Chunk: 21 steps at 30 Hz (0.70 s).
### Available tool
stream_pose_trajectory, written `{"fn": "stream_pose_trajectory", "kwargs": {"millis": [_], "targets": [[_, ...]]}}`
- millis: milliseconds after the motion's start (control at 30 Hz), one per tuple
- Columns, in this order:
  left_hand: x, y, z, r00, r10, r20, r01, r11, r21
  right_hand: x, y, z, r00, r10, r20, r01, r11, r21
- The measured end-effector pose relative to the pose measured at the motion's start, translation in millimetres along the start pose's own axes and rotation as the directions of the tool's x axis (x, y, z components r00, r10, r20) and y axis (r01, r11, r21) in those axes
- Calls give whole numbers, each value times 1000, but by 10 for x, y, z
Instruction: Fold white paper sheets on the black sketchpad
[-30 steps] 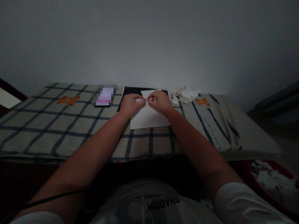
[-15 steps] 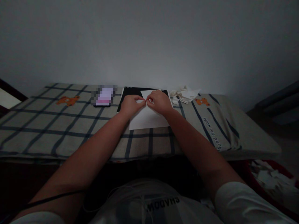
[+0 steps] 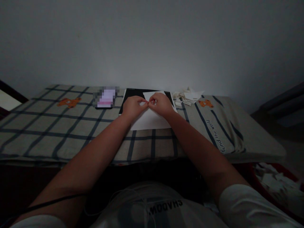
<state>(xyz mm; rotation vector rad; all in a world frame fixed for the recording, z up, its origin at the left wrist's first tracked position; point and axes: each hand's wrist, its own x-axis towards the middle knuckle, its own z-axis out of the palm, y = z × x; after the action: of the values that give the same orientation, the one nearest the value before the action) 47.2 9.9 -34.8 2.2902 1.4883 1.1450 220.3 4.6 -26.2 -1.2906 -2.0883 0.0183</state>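
A white sheet of paper (image 3: 150, 121) lies on a dark board (image 3: 133, 93) at the far middle of a checked cloth (image 3: 71, 126). My left hand (image 3: 132, 106) and my right hand (image 3: 161, 103) rest on the sheet side by side, fingertips meeting and pinching the paper near its far middle. A folded flap of the sheet shows behind the fingers. What lies under the palms is hidden.
A phone (image 3: 105, 98) lies left of the board. A heap of folded white paper pieces (image 3: 188, 96) sits to the right of it. A red bin with paper scraps (image 3: 273, 183) stands low at the right. A plain wall rises behind.
The sheet's near edge has slid slightly away from me and to the left. Both hands stay pinched together at nearly the same spot.
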Motion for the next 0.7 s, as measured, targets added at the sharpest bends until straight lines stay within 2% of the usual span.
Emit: {"fn": "stream_pose_trajectory", "kwargs": {"millis": [333,400,567,700], "targets": [[6,-26,22,1000,8,-15,-8,999,-36,8,-2,2,989,147,-4,-144,971,192],[12,-41,26,1000,-19,-16,19,999,-40,5,3,-25,993,120,5,-119,977,175],[15,-55,23,997,-77,-5,77,995,-57,-18,32,-97,998,-48,38,48,999,20],[9,-38,15,997,-80,-6,80,995,-60,-22,40,-93,994,-100,44,103,991,-80]]}}
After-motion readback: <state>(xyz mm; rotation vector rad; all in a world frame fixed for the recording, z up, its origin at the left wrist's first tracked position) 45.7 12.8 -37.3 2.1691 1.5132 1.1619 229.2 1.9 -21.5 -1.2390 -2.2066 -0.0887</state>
